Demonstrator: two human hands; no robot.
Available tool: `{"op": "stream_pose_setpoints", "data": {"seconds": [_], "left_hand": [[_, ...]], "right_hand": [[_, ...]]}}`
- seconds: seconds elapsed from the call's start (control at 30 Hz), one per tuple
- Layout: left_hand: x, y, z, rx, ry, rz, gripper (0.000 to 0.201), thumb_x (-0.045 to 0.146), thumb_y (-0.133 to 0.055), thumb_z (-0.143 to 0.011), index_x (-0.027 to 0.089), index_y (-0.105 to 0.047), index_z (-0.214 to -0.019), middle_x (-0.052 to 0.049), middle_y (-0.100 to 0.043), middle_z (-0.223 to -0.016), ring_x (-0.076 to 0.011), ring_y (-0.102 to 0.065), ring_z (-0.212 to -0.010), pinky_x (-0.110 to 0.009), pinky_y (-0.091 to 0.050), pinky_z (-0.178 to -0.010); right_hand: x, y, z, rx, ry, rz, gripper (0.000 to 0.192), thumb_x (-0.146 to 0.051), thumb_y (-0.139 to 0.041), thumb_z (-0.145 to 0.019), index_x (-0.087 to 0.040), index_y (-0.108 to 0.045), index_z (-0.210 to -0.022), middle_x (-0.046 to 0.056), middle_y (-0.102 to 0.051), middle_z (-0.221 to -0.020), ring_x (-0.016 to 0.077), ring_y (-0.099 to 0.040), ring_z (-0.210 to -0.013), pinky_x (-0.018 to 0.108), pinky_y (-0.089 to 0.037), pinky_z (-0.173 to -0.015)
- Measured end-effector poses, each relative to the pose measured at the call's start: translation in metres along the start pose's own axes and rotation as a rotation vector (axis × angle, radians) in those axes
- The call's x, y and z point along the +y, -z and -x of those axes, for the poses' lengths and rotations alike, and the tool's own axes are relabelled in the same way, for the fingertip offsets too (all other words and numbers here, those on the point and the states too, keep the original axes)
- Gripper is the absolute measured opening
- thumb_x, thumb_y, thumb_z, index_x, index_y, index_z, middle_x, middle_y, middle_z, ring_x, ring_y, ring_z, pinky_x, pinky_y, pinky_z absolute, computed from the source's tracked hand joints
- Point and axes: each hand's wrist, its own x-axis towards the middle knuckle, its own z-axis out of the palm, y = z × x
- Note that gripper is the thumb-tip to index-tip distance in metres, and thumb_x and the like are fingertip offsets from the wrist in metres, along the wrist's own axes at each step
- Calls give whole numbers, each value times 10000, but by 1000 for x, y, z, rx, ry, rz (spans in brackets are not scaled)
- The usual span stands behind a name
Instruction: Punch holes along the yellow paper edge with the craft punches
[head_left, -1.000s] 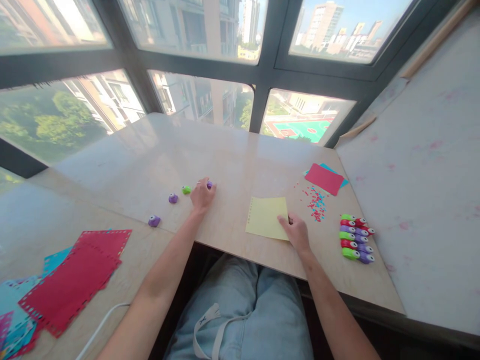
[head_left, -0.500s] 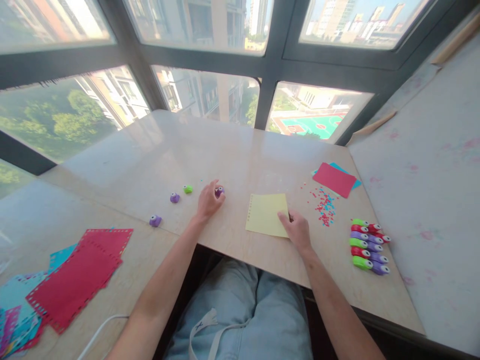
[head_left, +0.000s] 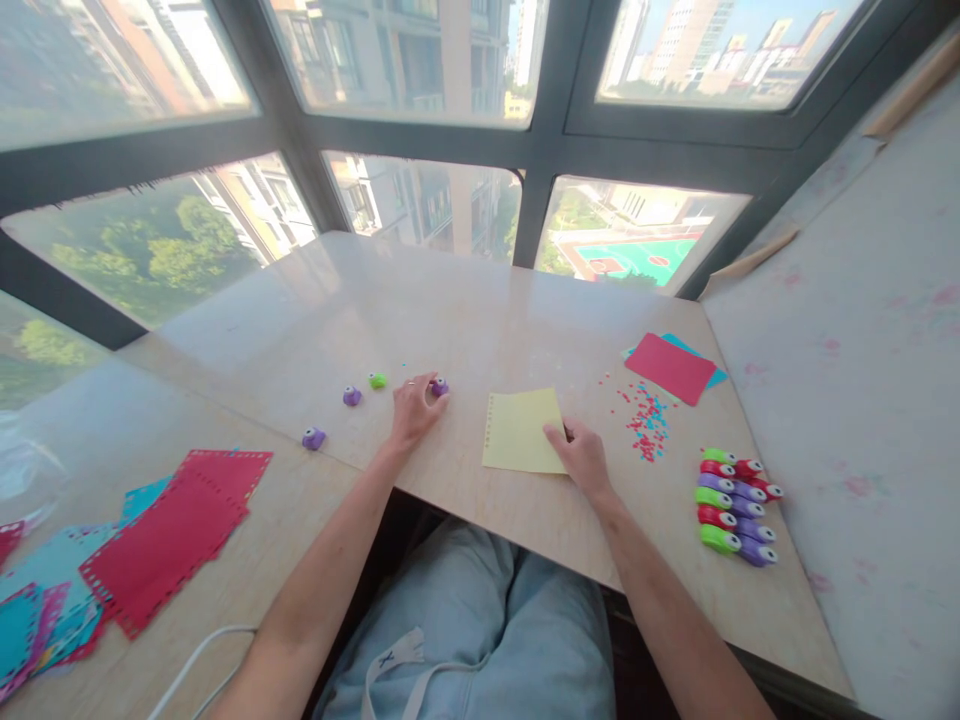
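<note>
My left hand (head_left: pixel 418 411) rests on the table with thumb and fingers curled around a small purple craft punch (head_left: pixel 441 386) with an eye on it. Between the fingers and thumb of my right hand (head_left: pixel 583 458) is the right edge of a yellow sheet of paper (head_left: pixel 521 432). A row of small punched holes runs down the sheet's left edge, which faces the punch across a short gap. Left of my left hand stand a green punch (head_left: pixel 377 381), a purple punch (head_left: pixel 352 396) and another purple punch (head_left: pixel 313 438).
Red and blue paper bits (head_left: pixel 648 425) lie scattered right of the sheet, below a red card (head_left: pixel 670 368) on a blue one. Several coloured punches (head_left: pixel 739 508) are lined up by the wall. Hole-edged red sheets (head_left: pixel 169 545) and a white cable (head_left: pixel 199 655) lie at left.
My right hand and the yellow sheet have shifted slightly left, toward the punch. My left hand stays at the purple punch, its fingers a little flatter. The camera view has tilted slightly.
</note>
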Motion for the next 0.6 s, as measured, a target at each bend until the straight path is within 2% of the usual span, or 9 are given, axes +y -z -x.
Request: {"op": "stream_pose_setpoints", "data": {"seconds": [0.2, 0.43, 0.6], "left_hand": [[-1, -5, 1, -88, -51, 206, 295, 116, -648, -802, 186, -670, -1088, -71, -720, -959, -194, -659, -842, -348, -522, -840], [19, -2, 26, -208, -126, 302, 290, 109, -615, -828, 204, -679, -1095, -65, -709, -954, -184, -646, -865, -338, -526, -831], [31, 0, 38, -243, -161, 369, 281, 124, -598, -843, 205, -664, -1104, -69, -700, -955, -181, -638, -879, -319, -536, -801]], "right_hand": [[0, -5, -11, -32, -21, -57, 302, -454, -476, -801, -191, -596, -713, 3, -565, -623, 157, -479, -572, 267, -297, -565], [-5, -12, -30, -54, -42, -115, 287, -439, -489, -800, -190, -595, -704, 4, -572, -619, 149, -473, -558, 258, -297, -545], [-5, -17, -41, -54, -39, -246, 299, -459, -509, -798, -184, -601, -724, 4, -571, -641, 144, -469, -576, 249, -324, -539]]}}
